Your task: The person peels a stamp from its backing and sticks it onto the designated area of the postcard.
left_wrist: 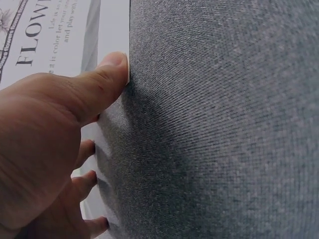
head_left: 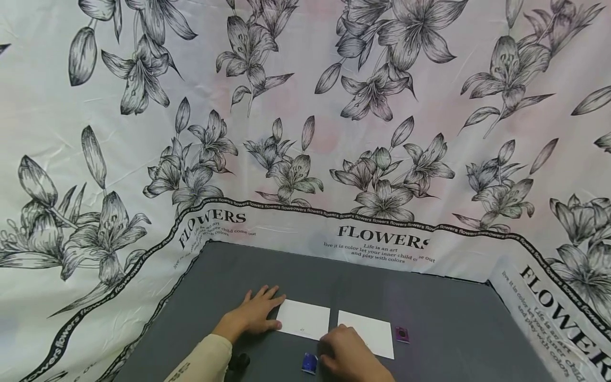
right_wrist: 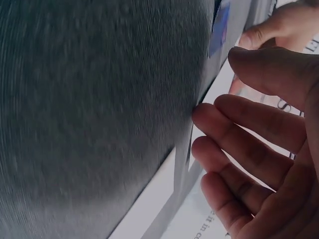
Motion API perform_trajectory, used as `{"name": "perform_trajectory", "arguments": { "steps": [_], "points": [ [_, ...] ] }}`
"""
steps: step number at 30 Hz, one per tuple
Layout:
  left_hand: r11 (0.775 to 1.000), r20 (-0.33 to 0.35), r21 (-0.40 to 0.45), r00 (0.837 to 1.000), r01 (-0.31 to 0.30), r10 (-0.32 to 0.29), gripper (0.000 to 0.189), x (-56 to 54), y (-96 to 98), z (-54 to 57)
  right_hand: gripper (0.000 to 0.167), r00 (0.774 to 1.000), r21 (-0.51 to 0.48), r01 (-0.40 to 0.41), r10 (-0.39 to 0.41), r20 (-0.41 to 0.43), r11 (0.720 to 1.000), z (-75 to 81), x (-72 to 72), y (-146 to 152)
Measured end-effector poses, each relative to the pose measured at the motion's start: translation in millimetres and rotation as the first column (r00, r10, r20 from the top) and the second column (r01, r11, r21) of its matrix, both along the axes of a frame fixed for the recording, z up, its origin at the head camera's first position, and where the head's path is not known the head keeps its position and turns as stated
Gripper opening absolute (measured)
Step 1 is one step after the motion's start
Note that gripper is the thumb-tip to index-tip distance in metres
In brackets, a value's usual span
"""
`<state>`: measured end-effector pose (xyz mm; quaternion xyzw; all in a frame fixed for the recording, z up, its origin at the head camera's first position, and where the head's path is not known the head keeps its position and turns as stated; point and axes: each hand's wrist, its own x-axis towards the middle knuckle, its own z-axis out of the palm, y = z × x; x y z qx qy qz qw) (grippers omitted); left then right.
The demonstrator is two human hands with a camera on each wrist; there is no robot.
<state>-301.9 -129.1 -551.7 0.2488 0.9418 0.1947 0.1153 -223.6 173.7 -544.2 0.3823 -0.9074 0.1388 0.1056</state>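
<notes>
Lying at the bottom of the frame, just left of the right hand, is a small blue item. That hand's fingers curl loosely with the thumb apart, and the right wrist view shows nothing pinched between them; whether a fingertip touches the table I cannot tell. A dark object, too dim to name, sits at the lower left beside the sleeve. Farther up, the left hand has its fingers spread, thumb tip against the left edge of the left white card, gripping nothing. That card, low in the centre of the frame, seems to be what any move turns on: its long axis runs left to right, dipping slightly rightward, with the left hand at its left end and the right hand near its lower right corner. The left hand is the nearer, being in contact. Across a narrow gap lies the right white card, its lower left part hidden by the right hand, with a purple square item just beyond its right edge. Behind everything hangs a flower-printed cloth.
</notes>
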Motion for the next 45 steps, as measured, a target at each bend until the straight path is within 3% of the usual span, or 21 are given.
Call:
{"name": "perform_trajectory", "arguments": {
  "steps": [6,9,18,24,27,36,40,45],
  "points": [
    [1.0,-0.007,0.004,1.0,0.006,-0.006,0.079,-3.4,-0.4,-1.9,0.014,0.994,0.072,0.071,-0.077,0.082,0.995,-5.2,4.0,-11],
    [1.0,-0.018,-0.002,1.0,0.015,-0.015,0.079,-5.2,-1.5,-5.8,0.018,0.99,0.099,0.109,-0.117,0.075,0.989,-7.6,7.8,-16],
    [0.999,0.013,-0.029,1.0,-0.015,0.015,0.077,3.6,1.2,4.6,0.017,0.99,0.063,0.127,-0.13,0.052,0.99,-12.1,14.3,-25],
    [1.0,0.016,-0.003,1.0,-0.009,0.009,0.077,2.9,-0.8,-0.6,0.012,0.982,0.034,0.143,-0.146,0.116,0.989,-10.5,15.2,-27],
    [1.0,0.003,0.008,1.0,0.003,-0.003,0.078,-0.4,-2.9,-7.1,0.011,0.979,0.019,0.144,-0.145,0.142,0.989,-12.2,14.2,-28],
    [1.0,-0.023,0.02,1.0,-0.001,0.001,0.08,-3.3,-4.3,-14.2,0.015,0.99,0.001,0.127,-0.127,0.057,0.992,-17.8,9.4,-29],
    [1.0,-0.017,0.004,1.0,-0.002,0.002,0.078,-0.1,-2.5,-7.4,0.016,0.997,-0.054,0.072,-0.07,0.043,0.996,-23.7,3.6,-26],
    [1.0,0.007,-0.006,1.0,-0.017,0.017,0.077,2.0,-1.3,-0.6,0.02,0.993,-0.084,0.059,-0.05,0.106,0.995,-17.4,2.6,-24]
  ]
}}
